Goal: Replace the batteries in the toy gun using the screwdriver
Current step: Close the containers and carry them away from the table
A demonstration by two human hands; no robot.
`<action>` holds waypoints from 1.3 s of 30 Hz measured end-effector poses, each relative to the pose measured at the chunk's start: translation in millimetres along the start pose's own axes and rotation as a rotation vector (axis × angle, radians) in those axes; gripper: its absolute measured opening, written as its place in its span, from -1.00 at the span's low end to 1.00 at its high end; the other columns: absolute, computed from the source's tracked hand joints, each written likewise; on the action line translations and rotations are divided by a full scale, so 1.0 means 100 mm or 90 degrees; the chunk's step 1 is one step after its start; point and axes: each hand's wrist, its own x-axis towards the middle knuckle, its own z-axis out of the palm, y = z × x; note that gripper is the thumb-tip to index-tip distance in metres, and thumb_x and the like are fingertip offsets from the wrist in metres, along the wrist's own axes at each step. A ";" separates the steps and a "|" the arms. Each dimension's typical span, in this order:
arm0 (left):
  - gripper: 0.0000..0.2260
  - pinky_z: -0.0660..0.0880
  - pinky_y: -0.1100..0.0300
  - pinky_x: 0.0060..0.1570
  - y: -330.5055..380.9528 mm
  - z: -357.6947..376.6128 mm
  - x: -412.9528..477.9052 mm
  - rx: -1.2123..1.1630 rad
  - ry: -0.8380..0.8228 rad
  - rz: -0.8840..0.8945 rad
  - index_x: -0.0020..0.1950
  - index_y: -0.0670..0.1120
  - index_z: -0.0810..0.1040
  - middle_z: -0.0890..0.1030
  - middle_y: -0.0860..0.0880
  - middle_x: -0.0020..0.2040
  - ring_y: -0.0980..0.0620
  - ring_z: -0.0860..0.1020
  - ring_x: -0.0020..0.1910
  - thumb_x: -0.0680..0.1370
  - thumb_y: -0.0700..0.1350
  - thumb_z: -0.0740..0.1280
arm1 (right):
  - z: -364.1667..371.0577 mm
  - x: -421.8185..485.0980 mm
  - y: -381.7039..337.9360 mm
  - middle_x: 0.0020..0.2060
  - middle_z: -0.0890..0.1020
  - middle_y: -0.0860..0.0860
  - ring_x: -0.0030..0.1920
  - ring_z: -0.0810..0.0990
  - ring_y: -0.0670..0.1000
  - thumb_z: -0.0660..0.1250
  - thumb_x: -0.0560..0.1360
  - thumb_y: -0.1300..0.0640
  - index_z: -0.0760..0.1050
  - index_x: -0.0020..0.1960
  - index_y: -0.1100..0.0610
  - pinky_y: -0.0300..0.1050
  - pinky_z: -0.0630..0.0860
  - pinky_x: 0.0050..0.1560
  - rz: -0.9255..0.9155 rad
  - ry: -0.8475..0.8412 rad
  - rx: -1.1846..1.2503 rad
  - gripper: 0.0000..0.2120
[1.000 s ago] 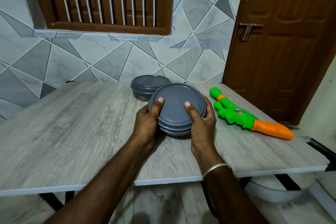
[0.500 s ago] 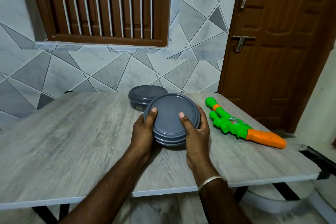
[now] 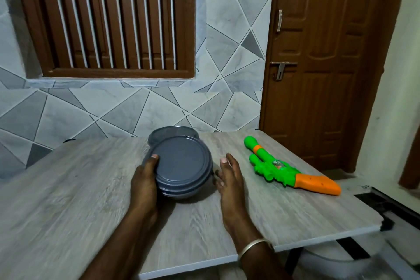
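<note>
Since half a second ago my right hand [image 3: 229, 179] has let go of the near tub [image 3: 184, 168] and now sits just beside its right side, fingers loosely spread, holding nothing. I keep my left hand [image 3: 145, 177] clamped on the tub's left side, thumb on the lid's rim, with the tub tilted toward me on the desk [image 3: 68, 200]. A second tub [image 3: 172, 132] stands right behind it, near the desk's far edge. Apart to the right, the gun [image 3: 286, 169] lies flat near the desk's right edge, green barrel toward the far edge and orange grip toward the near right corner.
</note>
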 end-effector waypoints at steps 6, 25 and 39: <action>-0.66 0.60 -0.23 0.13 0.15 -0.19 0.18 0.055 0.040 -0.046 0.13 -0.12 0.64 0.74 -0.17 -0.04 -0.24 0.70 -0.03 0.53 0.11 0.37 | -0.10 0.16 0.05 0.15 0.60 0.02 0.09 0.57 -0.03 0.33 0.55 0.14 0.57 0.07 -0.08 -0.03 0.53 0.14 -0.036 0.152 -0.200 -0.84; -0.56 0.62 -0.24 0.07 -0.03 -0.21 0.28 0.117 0.032 -0.044 0.18 -0.07 0.62 0.74 -0.14 -0.01 -0.21 0.71 -0.05 0.47 0.21 0.41 | 0.04 0.80 0.17 0.10 0.58 0.20 0.15 0.52 0.24 0.28 0.52 0.06 0.56 0.06 0.19 0.00 0.43 0.09 -0.129 -0.057 -0.963 -0.77; -0.61 0.61 -0.23 0.13 -0.04 -0.21 0.27 0.062 -0.006 -0.047 0.21 -0.11 0.61 0.74 -0.15 -0.01 -0.21 0.72 -0.03 0.52 0.14 0.40 | 0.04 0.48 -0.04 -0.19 0.60 0.21 -0.39 0.59 0.04 0.12 0.61 0.37 0.41 0.28 0.22 -0.13 0.58 -0.39 0.200 -0.097 -0.146 -0.72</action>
